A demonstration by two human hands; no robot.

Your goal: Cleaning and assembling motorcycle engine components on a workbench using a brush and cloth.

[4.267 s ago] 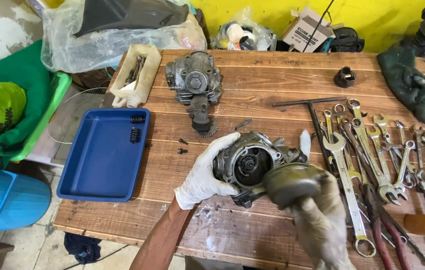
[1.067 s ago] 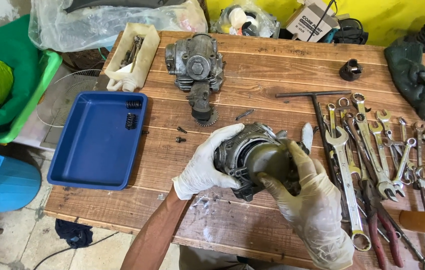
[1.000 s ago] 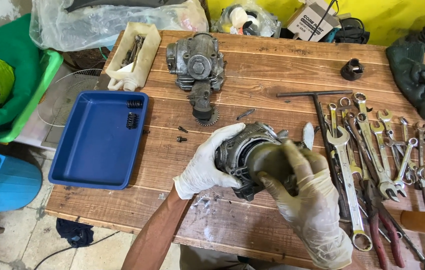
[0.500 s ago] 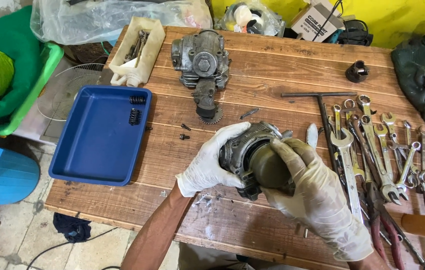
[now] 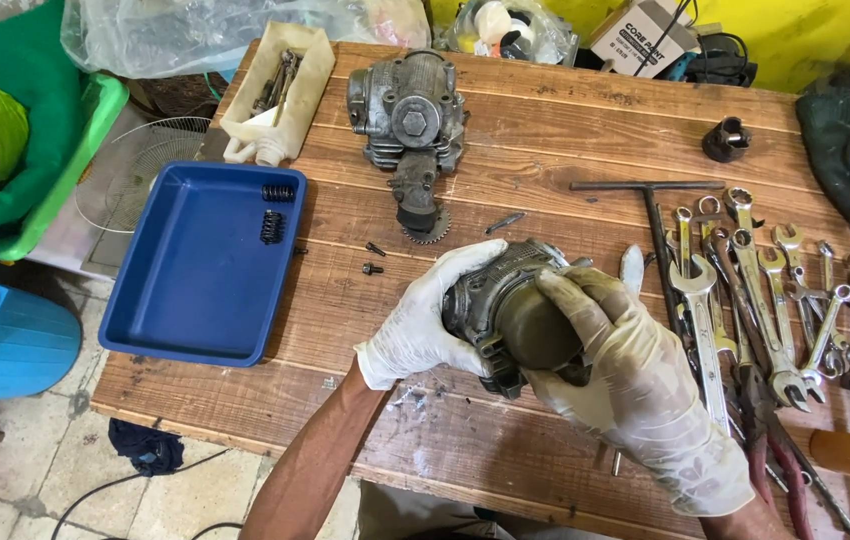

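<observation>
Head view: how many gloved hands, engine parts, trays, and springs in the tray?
Gloved hands: 2, left hand and right hand
Engine parts: 2, held cylinder and cylinder head
Trays: 1, blue tray
Springs: 2, upper spring and lower spring
Total: 7

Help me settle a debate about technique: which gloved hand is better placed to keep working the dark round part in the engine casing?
Probably the right hand: its fingers already wrap the dark round part at the casing's mouth. The left hand cups the engine casing from the side, steadying it.
</observation>
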